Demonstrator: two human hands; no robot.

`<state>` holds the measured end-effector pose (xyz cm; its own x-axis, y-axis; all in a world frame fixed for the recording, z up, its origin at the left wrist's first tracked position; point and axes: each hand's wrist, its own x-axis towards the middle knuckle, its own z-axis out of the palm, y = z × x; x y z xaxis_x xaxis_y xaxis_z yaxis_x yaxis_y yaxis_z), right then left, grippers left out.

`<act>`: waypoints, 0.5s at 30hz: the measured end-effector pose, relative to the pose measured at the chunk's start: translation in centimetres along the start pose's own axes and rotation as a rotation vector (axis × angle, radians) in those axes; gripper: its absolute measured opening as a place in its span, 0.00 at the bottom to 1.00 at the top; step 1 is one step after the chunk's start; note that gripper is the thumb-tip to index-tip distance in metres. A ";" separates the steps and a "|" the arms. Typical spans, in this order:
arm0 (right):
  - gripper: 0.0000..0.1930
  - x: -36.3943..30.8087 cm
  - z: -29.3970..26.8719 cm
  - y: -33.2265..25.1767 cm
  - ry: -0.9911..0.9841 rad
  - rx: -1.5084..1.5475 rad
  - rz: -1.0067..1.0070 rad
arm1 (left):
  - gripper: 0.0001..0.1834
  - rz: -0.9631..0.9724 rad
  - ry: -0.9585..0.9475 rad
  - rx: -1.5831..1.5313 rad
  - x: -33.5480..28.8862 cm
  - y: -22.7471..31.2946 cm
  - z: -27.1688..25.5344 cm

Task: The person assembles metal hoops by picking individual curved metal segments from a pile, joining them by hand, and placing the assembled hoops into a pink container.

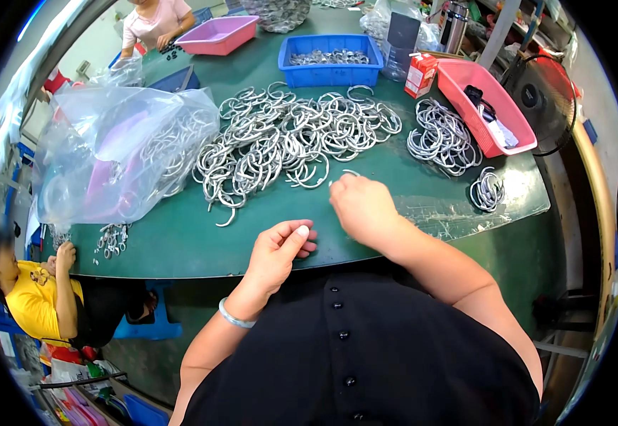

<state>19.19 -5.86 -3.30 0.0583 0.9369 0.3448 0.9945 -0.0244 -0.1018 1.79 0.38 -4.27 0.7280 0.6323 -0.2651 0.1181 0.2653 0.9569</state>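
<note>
My right hand (364,209) is at the near edge of the pile, its fingers bent and closed. Just past the fingertips shows a bit of a silvery ring (351,172); most of it is hidden by the hand. Closer to the table's front edge, my left hand (279,250) is loosely curled, thumb in front of the fingers, with nothing visible in it. Ahead of both hands spreads a big heap of open, C-shaped metal rings (291,135). To the right lie a smaller heap of rings (442,138) and a little bunch of rings (487,190).
A clear plastic bag (75,177) covers rings and a pinkish tray at left. Behind the heap stands a blue bin (332,74) of metal parts. A red carton (420,74), pink basket (497,142) and fan (547,103) are at right. Two people sit at the green table (181,248).
</note>
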 end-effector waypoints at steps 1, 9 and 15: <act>0.04 -0.3 -0.4 -0.7 0.008 0.017 -0.041 | 0.14 0.005 -0.005 -0.059 0.0 0.0 0.1; 0.11 -1.1 0.2 -2.8 0.395 0.258 -0.313 | 0.11 0.189 0.062 -0.307 -0.2 0.1 1.0; 0.12 -1.6 -0.5 -3.7 0.393 0.624 -0.298 | 0.08 0.266 0.082 -0.328 -0.6 0.0 0.2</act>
<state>15.45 -7.46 -3.00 -0.0606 0.6788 0.7318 0.7477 0.5166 -0.4173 1.49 -0.14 -4.06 0.6462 0.7624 -0.0351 -0.2974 0.2939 0.9084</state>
